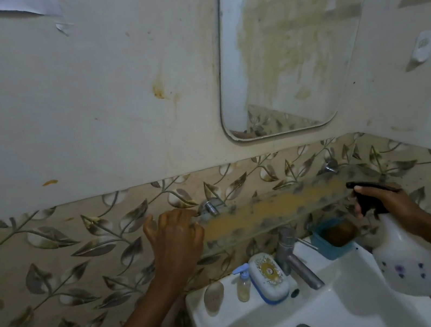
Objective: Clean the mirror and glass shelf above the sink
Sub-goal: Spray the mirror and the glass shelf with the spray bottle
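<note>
The glass shelf point(273, 210), smeared yellow-brown, spans the middle right of the frame above the sink point(264, 323), with the stained mirror point(288, 45) at upper right. The left hand point(175, 235) rests open-fingered on the shelf's left end, holding nothing. The right hand point(386, 203) has its grip closed around a spray bottle point(403, 254) at the shelf's right end.

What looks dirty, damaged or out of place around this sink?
The glass shelf carries a long yellow-brown smear with dark grime around it. The mirror is streaked with yellowish runs. An orange stain marks the wall, and something white is peeling at the top left. Nothing looks spilled in the sink.
</note>
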Demonstrator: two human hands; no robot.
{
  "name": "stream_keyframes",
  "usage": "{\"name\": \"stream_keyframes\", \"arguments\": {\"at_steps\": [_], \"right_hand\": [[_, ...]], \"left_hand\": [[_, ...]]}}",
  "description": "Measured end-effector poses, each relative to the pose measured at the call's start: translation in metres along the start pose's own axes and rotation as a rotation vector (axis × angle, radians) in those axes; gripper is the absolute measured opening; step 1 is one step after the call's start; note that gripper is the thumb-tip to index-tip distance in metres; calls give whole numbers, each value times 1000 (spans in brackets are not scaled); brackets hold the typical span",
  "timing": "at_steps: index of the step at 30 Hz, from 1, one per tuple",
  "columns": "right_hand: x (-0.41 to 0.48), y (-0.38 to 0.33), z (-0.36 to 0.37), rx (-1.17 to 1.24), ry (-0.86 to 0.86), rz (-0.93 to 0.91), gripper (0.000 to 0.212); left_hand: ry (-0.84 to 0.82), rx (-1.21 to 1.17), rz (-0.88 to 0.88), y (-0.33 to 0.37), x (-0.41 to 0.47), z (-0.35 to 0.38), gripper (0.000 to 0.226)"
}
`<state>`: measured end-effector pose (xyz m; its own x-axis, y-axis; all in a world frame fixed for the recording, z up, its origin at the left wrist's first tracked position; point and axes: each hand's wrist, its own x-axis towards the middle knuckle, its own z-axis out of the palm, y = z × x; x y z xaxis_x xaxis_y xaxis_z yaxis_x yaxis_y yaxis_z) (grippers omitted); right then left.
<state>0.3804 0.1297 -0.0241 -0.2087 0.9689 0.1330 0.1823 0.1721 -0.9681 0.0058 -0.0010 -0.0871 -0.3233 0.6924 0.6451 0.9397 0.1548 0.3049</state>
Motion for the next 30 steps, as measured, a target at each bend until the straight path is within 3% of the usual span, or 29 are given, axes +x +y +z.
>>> {"name": "stream_keyframes", "arguments": {"at_steps": [2, 5, 9, 14, 18, 22, 30], "right_hand": [[4, 3, -8, 21, 97, -13, 61], [14, 13, -20, 33, 270, -3, 30], [23, 35, -30, 90, 426, 54, 22], [0, 65, -14, 87, 404, 51, 11], [-8, 107, 15, 89, 444, 91, 26], [11, 129, 37, 212, 457, 245, 27], [52, 124, 88, 391, 338, 265, 38]], "left_hand": [[1, -7, -3, 0, 0, 0, 38], [-3, -28, -7, -1, -1, 0, 37], [-17, -21, -4, -1, -2, 0, 39], [4, -21, 8, 0, -2, -1, 42], [21, -4, 28, 2, -1, -4, 41], [-8, 25, 35, 2, -1, -4, 40], [20, 6, 49, 5, -1, -8, 38]]}}
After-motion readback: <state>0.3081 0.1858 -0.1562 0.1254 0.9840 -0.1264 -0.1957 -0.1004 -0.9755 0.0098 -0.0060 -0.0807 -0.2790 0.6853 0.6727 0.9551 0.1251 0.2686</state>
